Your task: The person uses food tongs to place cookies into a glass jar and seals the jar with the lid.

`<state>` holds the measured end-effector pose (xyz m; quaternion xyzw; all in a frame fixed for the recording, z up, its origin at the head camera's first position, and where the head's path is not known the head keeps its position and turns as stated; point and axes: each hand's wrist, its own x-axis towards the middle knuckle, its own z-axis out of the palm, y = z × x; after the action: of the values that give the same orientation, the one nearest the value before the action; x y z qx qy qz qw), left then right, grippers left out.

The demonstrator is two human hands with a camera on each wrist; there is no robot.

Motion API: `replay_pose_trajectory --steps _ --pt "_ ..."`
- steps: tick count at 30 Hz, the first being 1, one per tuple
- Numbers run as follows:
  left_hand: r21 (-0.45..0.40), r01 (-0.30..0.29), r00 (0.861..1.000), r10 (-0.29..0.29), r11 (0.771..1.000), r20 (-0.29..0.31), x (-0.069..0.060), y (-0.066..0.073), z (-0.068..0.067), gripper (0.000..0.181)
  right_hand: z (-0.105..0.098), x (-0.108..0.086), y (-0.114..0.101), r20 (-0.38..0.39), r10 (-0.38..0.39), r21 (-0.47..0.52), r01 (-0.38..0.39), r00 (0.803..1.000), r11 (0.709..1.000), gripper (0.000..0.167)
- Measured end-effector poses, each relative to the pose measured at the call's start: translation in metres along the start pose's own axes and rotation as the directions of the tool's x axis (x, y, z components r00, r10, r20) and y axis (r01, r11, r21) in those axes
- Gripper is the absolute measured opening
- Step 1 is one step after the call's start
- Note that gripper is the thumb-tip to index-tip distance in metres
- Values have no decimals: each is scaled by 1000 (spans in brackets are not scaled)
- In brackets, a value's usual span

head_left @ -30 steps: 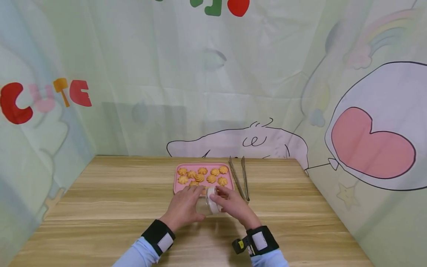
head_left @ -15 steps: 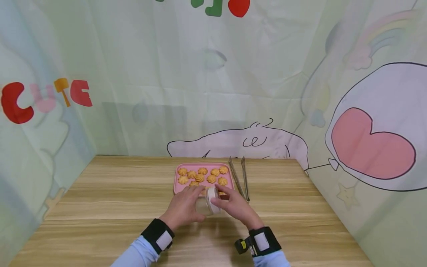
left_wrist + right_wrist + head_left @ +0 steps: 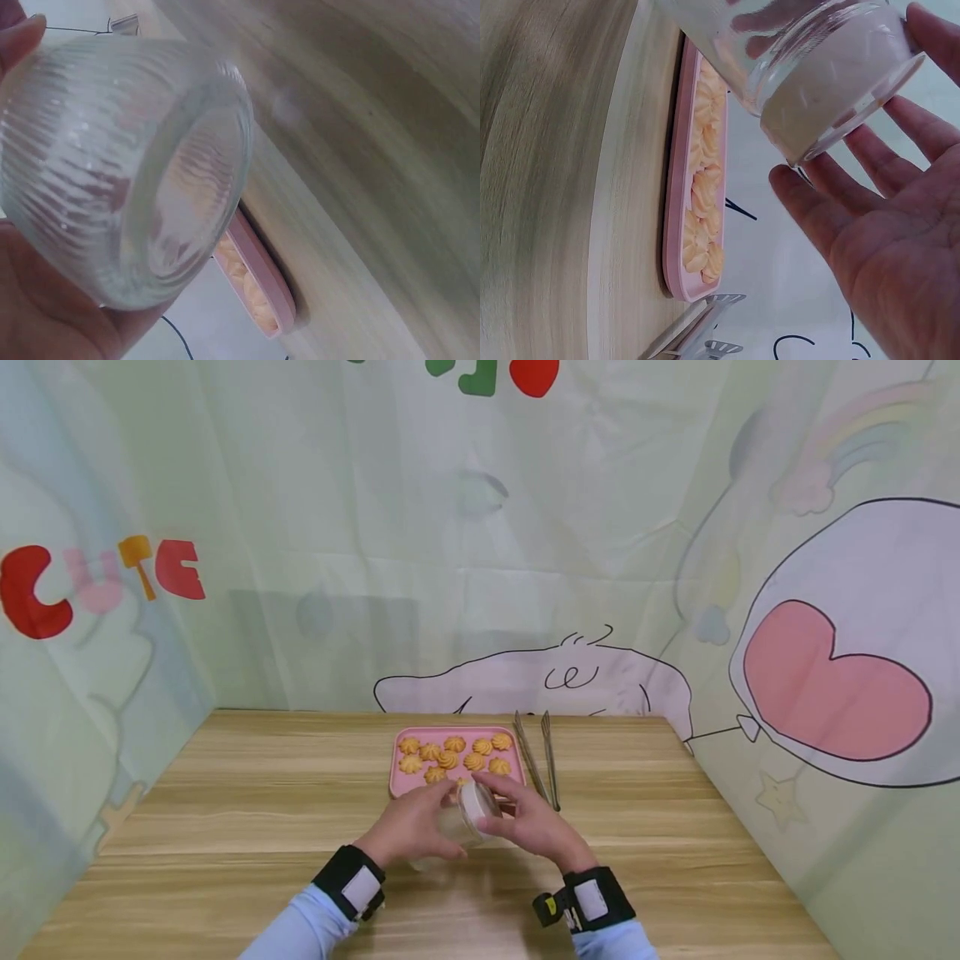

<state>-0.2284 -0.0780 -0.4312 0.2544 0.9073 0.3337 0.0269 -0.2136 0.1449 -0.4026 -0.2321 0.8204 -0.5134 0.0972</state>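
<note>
Across the back and both sides, pale printed cloth [image 3: 337, 527]; clock read from the head view, jar at centre. Printed balloon [image 3: 862, 635] at 2 o'clock. Wooden table [image 3: 262, 827] spreads below, grain running 9 to 3.

Light blue sleeves [image 3: 303, 922] reach in from 8 and 4 o'clock. Pink tray [image 3: 392, 777] lies flat at 12, its near edge partly hidden by the hands. Metal tongs [image 3: 551, 764] rest just beside it at 2, ends spread toward 12.

Left hand [image 3: 408, 827] at 9 o'clock: clamped round the jar body, fingers over the top, thumb on the near side. Right hand [image 3: 536, 822] at 3: fingers and thumb set round the lid, gripping it by the edge.

Clear glass jar [image 3: 452, 827] tilted on its side between the hands, base toward 8, mouth toward 2; cannot tell whether it touches the table. Ribbed body shows in the left wrist view. White-banded lid [image 3: 477, 808] sits over the mouth. Golden piped cookies [image 3: 454, 743] cover the tray, swirled tops up.
</note>
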Motion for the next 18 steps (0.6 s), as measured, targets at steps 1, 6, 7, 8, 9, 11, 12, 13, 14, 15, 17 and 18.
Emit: replay_pose_trajectory --steps 1,6,7,8,9,11,12,13,14,15,17,18 --pt "-1 2 1000 -2 1000 2 0 0 0 90 0 0 0 4 -4 0 4 1000 1000 63" --pt "78 -12 1000 14 997 -24 -1 2 -1 92 0 1 2 -11 17 -24 -18 1000 1000 64" --pt "101 -16 999 19 995 -34 -1 3 -1 92 1 1 2 -23 29 -33 -30 999 999 64" --pt "125 -19 999 25 992 -44 -1 3 0 92 1 2 3 -38 48 -43 -49 998 998 65" --pt "148 -22 998 30 989 -55 -1 4 0 93 2 2 3 -56 69 -50 -72 996 996 66" --pt "193 -28 996 44 981 -77 0 6 1 92 4 3 3 -95 124 -63 -130 988 989 69" --pt "215 -32 995 51 976 -85 0 6 1 91 5 3 3 -111 149 -66 -157 983 985 72" --pt "236 -37 994 61 971 -94 0 7 2 90 5 4 2 -124 168 -66 -177 978 982 74" --pt "257 -44 992 73 965 -103 0 7 2 88 6 4 2 -136 190 -65 -200 972 978 75" --pt "279 -52 990 86 959 -112 0 7 3 88 7 4 2 -145 206 -65 -217 968 974 77" --pt "319 -66 985 112 945 -128 0 7 3 86 9 5 2 -158 232 -63 -244 960 968 78" --pt "339 -75 983 127 938 -134 1 7 4 86 9 5 2 -161 239 -55 -251 957 966 78"
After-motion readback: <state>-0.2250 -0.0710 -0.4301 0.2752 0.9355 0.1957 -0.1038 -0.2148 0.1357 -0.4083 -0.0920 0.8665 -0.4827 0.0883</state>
